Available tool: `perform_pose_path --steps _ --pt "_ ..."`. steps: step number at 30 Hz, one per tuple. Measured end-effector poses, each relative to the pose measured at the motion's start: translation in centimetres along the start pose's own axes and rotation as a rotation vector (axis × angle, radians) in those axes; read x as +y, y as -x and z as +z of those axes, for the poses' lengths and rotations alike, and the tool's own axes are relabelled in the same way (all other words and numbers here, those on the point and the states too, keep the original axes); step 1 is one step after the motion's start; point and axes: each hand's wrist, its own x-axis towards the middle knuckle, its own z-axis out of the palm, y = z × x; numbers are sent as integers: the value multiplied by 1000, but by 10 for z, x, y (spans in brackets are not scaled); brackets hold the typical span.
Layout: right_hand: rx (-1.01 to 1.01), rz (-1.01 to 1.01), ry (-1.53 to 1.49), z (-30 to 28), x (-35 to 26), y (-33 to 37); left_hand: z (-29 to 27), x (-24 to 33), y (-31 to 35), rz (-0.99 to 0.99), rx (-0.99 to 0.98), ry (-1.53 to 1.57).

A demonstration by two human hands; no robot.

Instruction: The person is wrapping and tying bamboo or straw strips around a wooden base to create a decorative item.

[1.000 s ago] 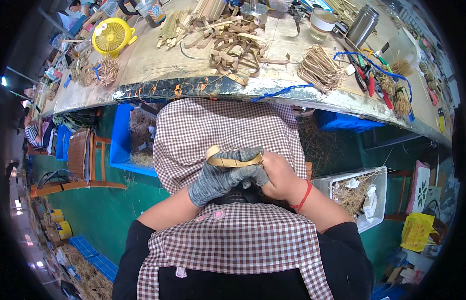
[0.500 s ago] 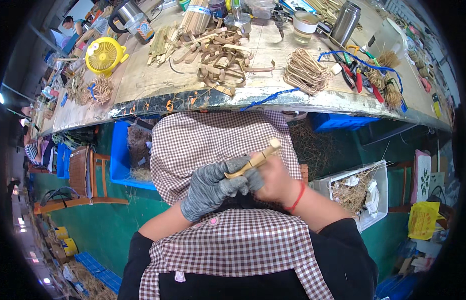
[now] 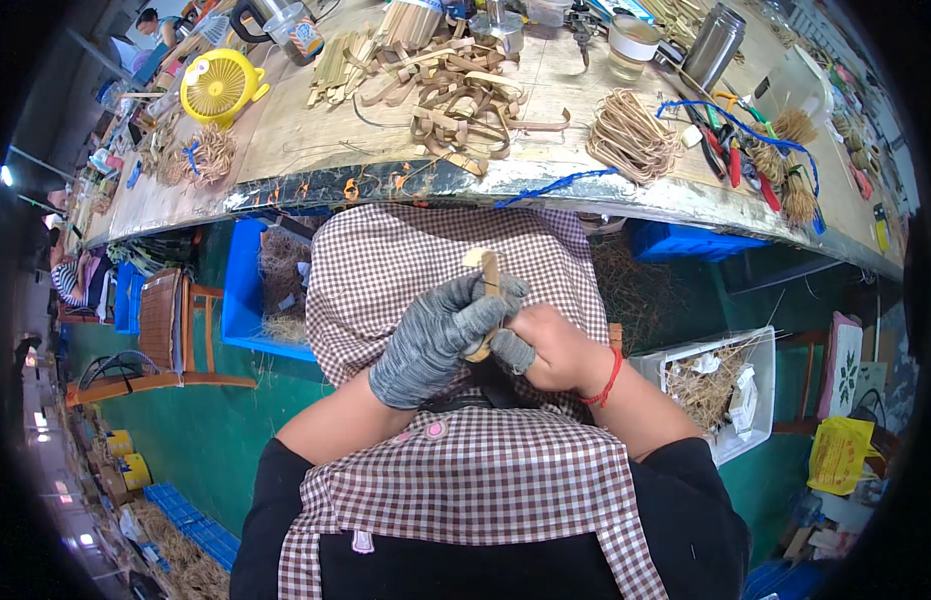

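Over my lap, my left hand [image 3: 440,335], in a grey knitted glove, is closed round a short, pale bamboo strip [image 3: 490,274] with bent ends. The strip stands nearly upright out of the gloved fingers, and its lower end shows beneath them. My right hand [image 3: 553,348], bare with a red cord at the wrist, is curled shut against the gloved fingertips. What lies inside its fingers is hidden. A brown-and-white checked apron [image 3: 435,240] spreads beneath both hands.
Ahead, the worktable [image 3: 315,160] bears a pile of bent bamboo strips [image 3: 465,105], a coil of cord [image 3: 633,135], pliers [image 3: 710,150], a yellow fan [image 3: 217,85] and a steel flask [image 3: 715,45]. A blue crate [image 3: 247,290] and a white bin [image 3: 725,400] flank my lap.
The bamboo strip has turned from a rightward slant to nearly upright and shifted left. My right hand has moved off its upper part, down beside the gloved fingers. The view has shifted slightly.
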Motion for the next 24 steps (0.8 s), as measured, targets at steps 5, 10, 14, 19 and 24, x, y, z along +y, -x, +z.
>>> perform_pose_path --steps 5,10,14,19,24 --pt "87 44 -301 12 -7 -4 4 -11 1 273 241 -49" --pt "25 90 -397 11 -1 8 5 -10 7 421 416 -149" --pt "395 -77 -574 17 -4 14 1 -14 5 476 548 -153" --pt "510 34 -316 20 -16 4 4 -15 6 459 523 -225" --pt "375 -74 131 6 -14 7 -4 -27 8 400 462 -132"
